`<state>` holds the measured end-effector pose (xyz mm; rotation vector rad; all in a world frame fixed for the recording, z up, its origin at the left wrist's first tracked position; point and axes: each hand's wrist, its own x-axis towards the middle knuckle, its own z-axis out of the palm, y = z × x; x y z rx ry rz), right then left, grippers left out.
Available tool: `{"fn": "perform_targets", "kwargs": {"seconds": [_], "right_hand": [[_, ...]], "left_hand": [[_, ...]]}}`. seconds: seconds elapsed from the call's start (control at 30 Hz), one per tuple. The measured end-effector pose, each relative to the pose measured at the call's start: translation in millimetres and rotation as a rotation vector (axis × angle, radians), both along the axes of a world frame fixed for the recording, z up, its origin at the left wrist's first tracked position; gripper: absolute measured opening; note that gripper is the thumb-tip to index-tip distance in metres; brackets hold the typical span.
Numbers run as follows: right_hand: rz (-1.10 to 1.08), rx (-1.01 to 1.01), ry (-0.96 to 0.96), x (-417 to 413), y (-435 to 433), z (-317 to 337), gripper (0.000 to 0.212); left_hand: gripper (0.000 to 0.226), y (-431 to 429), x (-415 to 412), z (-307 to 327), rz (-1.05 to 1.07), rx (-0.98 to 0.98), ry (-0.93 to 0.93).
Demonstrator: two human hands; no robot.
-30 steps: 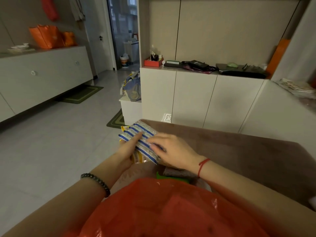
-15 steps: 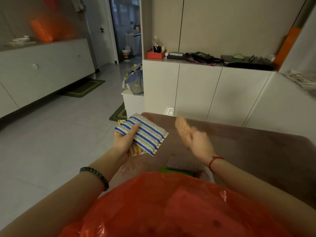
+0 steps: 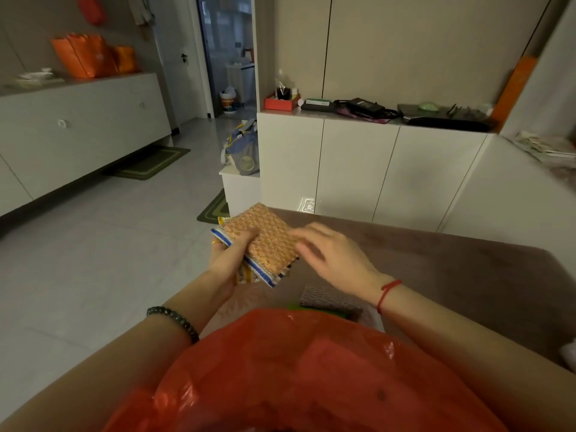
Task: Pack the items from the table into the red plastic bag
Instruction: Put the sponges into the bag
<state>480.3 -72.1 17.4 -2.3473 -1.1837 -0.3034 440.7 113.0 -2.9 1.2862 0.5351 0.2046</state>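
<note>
The red plastic bag (image 3: 296,369) lies nearest, its mouth towards the person. Just beyond it, a grey pad (image 3: 330,299) rests on the brown table (image 3: 452,275). Above the table's left edge, the left hand (image 3: 229,257) grips a stack of pads, an orange pad (image 3: 265,241) on top of a blue-striped pad (image 3: 258,271). The right hand (image 3: 333,257), blurred, has its fingers straight at the stack's right edge. White cabinets (image 3: 358,169) stand behind.

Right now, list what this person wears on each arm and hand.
Both forearms are bare, with no sleeves or gloves in view. The left wrist carries a bead bracelet of dark round beads, and the left hand has a gold ring on one finger. A thin red string circles the right wrist. The right hand is blurred and no ring shows.
</note>
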Motion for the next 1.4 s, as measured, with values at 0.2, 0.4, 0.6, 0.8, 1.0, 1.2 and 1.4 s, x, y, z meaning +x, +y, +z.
{"fn": "perform_targets", "kwargs": {"seconds": [0.2, 0.4, 0.6, 0.8, 1.0, 1.2, 1.4], "right_hand": [[-0.111, -0.609, 0.578, 14, -54, -61, 0.075], [-0.323, -0.378, 0.315, 15, -64, -45, 0.026], [-0.226, 0.947, 0.655, -50, -37, 94, 0.02], [-0.279, 0.613, 0.648, -130, -37, 154, 0.03], [0.001, 0.553, 1.108, -187, -58, 182, 0.077], [0.055, 0.648, 1.144, -250, -62, 193, 0.057], [-0.079, 0.798, 0.61, -321, -48, 158, 0.087]], "left_hand": [[0.033, 14, -6, 0, 0.011, 0.035, 0.017], [0.048, 2, -22, 26, -0.076, 0.014, -0.007], [0.053, -22, -54, 83, -0.27, 0.088, -0.161], [0.077, -46, -114, 145, -0.405, 0.092, -0.195], [0.051, -61, -188, 183, -0.461, 0.229, -0.251], [0.075, -69, -254, 193, -0.522, 0.434, -0.224], [0.093, -34, -304, 132, -0.465, 1.289, 0.4]]}}
